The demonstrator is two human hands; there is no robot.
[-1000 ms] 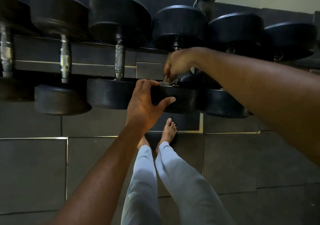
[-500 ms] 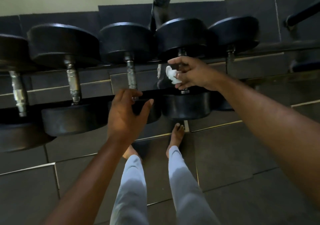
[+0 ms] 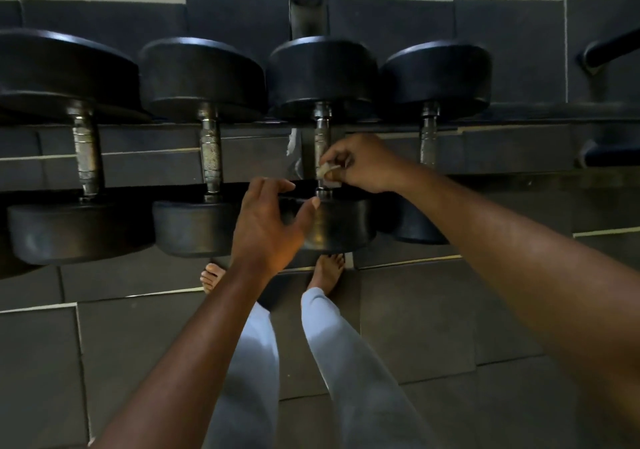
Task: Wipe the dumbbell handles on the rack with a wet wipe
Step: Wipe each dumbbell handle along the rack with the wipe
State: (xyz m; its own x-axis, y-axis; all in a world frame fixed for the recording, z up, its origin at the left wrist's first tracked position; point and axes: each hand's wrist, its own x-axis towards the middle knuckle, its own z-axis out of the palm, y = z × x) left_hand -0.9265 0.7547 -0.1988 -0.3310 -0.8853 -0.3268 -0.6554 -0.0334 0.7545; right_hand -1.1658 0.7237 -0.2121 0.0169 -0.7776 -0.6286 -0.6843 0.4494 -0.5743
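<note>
Since half a second earlier, the wet wipe (image 3: 327,171) had dropped lower on the third dumbbell's handle (image 3: 322,137), at about 12 o'clock. The right hand (image 3: 363,164) pinched it in a narrow grip against the metal. The left hand (image 3: 266,223), at 7 o'clock from it, hovered spread wide over the near weight head (image 3: 339,227). No readable writing showed on the dumbbells (image 3: 207,157) along the rack (image 3: 156,171).

4 dumbbells (image 3: 322,143) on the rack, 4 metal handles (image 3: 210,157) showing, 8 black rubber heads (image 3: 202,78), 1 wet wipe (image 3: 327,173), 2 hands: left hand (image 3: 266,227), right hand (image 3: 360,164), 2 bare feet (image 3: 329,272), 2 light trouser legs (image 3: 346,344)
</note>
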